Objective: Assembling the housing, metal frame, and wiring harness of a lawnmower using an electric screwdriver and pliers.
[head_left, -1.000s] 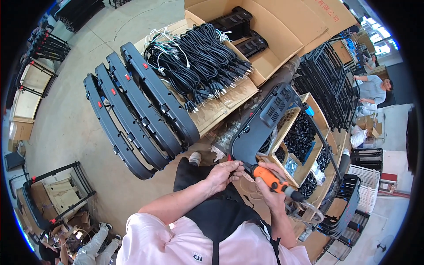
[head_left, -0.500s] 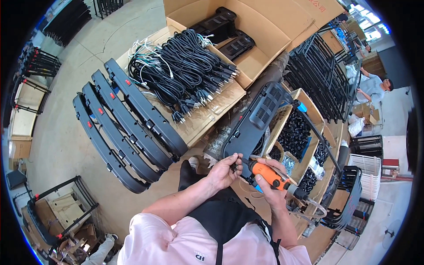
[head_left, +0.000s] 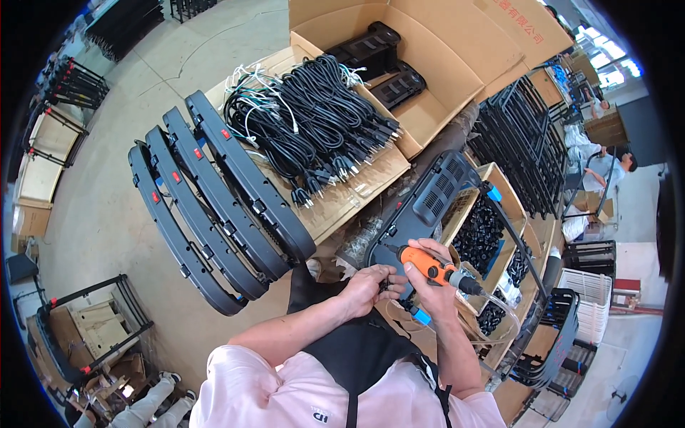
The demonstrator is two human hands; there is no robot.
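My right hand (head_left: 437, 289) grips an orange air screwdriver (head_left: 426, 263), its thumb laid along the body. The tool's bit points left, over the lower end of a black plastic housing (head_left: 408, 227); I cannot tell whether it touches. Just below that end, my left hand (head_left: 365, 291) is closed, palm up, around small black screws (head_left: 386, 284) that show between its fingers. A clear air hose (head_left: 508, 312) runs from the back of the tool.
Black power cords (head_left: 307, 118) lie on cardboard beyond the housing, next to an open carton (head_left: 446, 78). Several black curved housings (head_left: 246, 196) stand at the left. A wooden parts box (head_left: 477, 232) holds small black pieces at the right. Black metal frames (head_left: 524, 143) are stacked behind it.
The screwdriver in my right hand has moved up and left, so its bit now lies over the housing. My left hand has dropped slightly away from the housing, and the whole view has shifted.
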